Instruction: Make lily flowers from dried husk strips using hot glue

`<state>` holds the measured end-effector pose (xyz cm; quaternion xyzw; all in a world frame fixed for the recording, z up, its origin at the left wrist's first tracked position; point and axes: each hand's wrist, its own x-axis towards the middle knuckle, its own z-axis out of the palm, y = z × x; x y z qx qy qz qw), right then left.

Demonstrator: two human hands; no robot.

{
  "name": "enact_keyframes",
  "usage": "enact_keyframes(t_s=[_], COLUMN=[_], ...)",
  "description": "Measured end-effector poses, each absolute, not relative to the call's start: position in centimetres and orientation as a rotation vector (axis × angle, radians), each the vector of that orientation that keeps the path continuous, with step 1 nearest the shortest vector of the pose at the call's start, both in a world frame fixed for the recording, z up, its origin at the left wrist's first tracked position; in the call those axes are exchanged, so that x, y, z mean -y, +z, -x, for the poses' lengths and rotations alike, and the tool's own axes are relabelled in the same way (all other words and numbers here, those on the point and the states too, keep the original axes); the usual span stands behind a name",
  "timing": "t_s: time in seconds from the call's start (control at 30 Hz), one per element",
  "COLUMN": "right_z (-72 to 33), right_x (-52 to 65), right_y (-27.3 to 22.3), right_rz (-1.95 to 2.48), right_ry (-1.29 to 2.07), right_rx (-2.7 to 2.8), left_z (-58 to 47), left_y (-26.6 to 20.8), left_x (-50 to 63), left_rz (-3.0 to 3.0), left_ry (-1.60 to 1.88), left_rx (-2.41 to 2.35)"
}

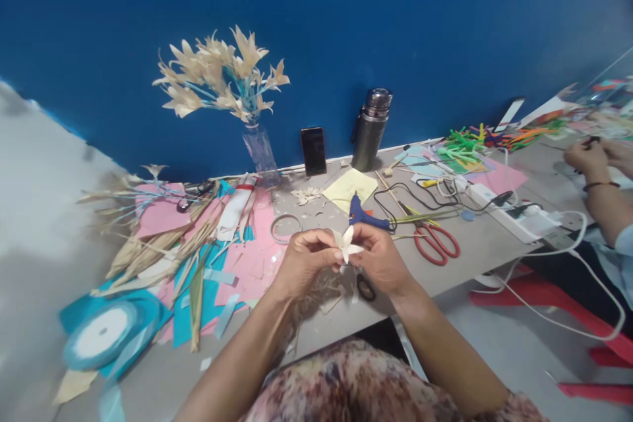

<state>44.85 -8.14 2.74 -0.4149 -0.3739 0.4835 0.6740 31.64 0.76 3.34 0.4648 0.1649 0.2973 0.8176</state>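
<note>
Between my two hands, above the table's front edge, is a small cream handmade flower (347,247) with pointed petals. My left hand (309,257) pinches its left side between thumb and fingers. On the other side, the fingers of my right hand (378,254) close on the flower too. Just behind my right hand lies a blue glue gun (366,214). Red-handled scissors (435,244) rest to the right of it. A roll of tape (285,229) sits beyond my left hand. Under my hands are scraps and a dark ring-shaped handle (366,288), partly hidden.
A clear vase (261,155) of cream flowers stands by the blue wall, near a phone (313,151) and a flask (370,128). Dried husks, coloured paper and a ribbon spool (101,333) cover the left. Cables run to a power strip (509,211); another person's hands (591,158) are far right.
</note>
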Motion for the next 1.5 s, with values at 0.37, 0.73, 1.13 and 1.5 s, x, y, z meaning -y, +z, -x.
enact_keyframes(t_s=[0.37, 0.73, 1.13, 1.5], right_z=[-45.3, -44.7, -44.7, -44.3], right_x=[8.0, 8.3, 8.6, 9.3], right_y=[2.3, 2.1, 2.8, 2.5], right_rz=[0.962, 1.100, 1.245, 1.385], right_ry=[1.104, 0.895, 0.745, 0.493], right_rx=[0.789, 0.842, 0.970, 1.128], left_z=[-31.5, -31.9, -32.4, -32.5], left_y=[3.2, 2.1, 1.0, 2.1], left_x=[-0.7, -0.6, -1.3, -0.1], left_rz=[-1.173, -1.263, -1.181, -1.498], left_ry=[0.723, 0.903, 0.819, 1.050], left_rx=[-0.373, -0.554, -0.638, -0.738])
